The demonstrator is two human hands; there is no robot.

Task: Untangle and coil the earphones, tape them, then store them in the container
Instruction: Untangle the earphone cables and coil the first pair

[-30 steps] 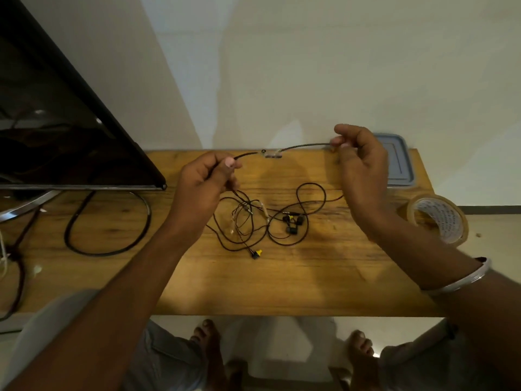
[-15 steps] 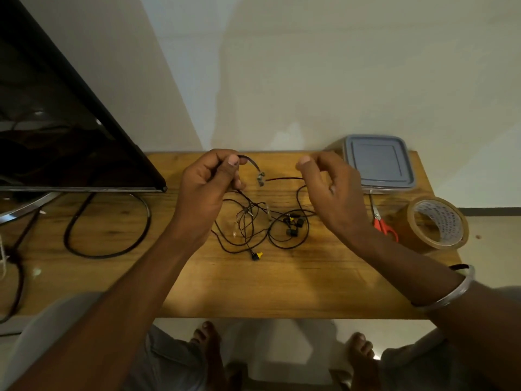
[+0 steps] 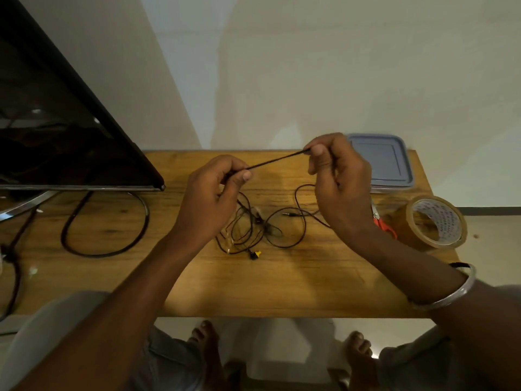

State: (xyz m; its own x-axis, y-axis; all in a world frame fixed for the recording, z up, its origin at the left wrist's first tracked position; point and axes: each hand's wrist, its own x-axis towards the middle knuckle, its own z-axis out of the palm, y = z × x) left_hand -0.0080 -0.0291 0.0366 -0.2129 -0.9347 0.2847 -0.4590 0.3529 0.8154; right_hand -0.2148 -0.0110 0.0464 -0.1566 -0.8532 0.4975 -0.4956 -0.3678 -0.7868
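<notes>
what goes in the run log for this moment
step: untangling | left hand: pinches cable | right hand: pinches cable | cable: taut between hands | container: lid on

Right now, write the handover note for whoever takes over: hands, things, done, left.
Hands: left hand pinches the earphone cable; right hand pinches the same cable, with a stretch pulled taut between them.
Things: the rest of the cable lies tangled on the table, with the jack plug beside the tangle. The container is closed at the far right; tape roll and scissors are near it.
Done: nothing finished; untangling under way.
Left: finish untangling, coil, tape, store.
</notes>
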